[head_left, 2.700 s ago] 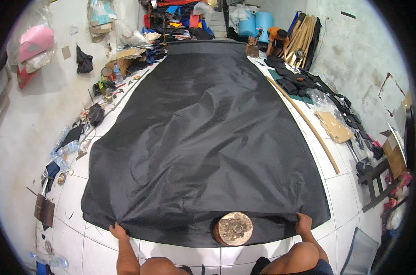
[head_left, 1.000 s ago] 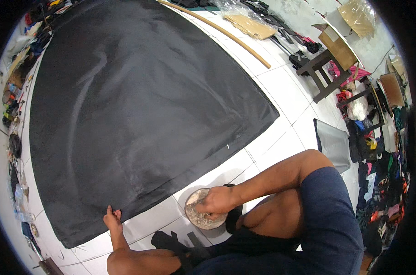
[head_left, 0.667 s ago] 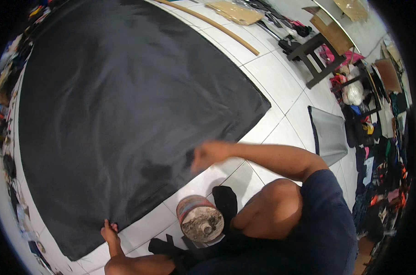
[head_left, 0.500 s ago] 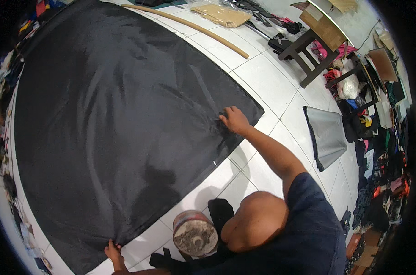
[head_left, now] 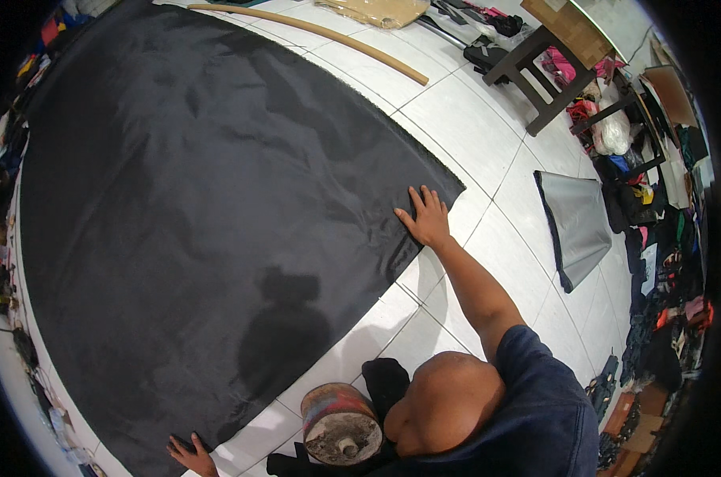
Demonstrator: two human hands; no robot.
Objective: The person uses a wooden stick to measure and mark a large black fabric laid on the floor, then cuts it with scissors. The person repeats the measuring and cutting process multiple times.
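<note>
A large sheet of black fabric (head_left: 185, 207) lies spread over the tiled floor, with soft creases across it. My right hand (head_left: 428, 221) rests flat on it close to its right corner, fingers stretched and spread. At the near edge, toward the lower left, my left hand (head_left: 192, 458) lies on the cloth with its fingers apart. Neither hand grips anything. The shadow of my head and shoulders falls on the fabric between them.
Beside my bent knee stands a round weight with a worn, dirty top (head_left: 343, 437). A folded grey sheet (head_left: 575, 226) lies on the tiles at right. Farther off are a long tan tube (head_left: 320, 32), a dark stool (head_left: 543, 75) and heaped cloth (head_left: 662, 318).
Both hands have gone from pinching the fabric's edge to lying open on it. The right hand has moved slightly right; the cloth looks smoother near the left hand.
</note>
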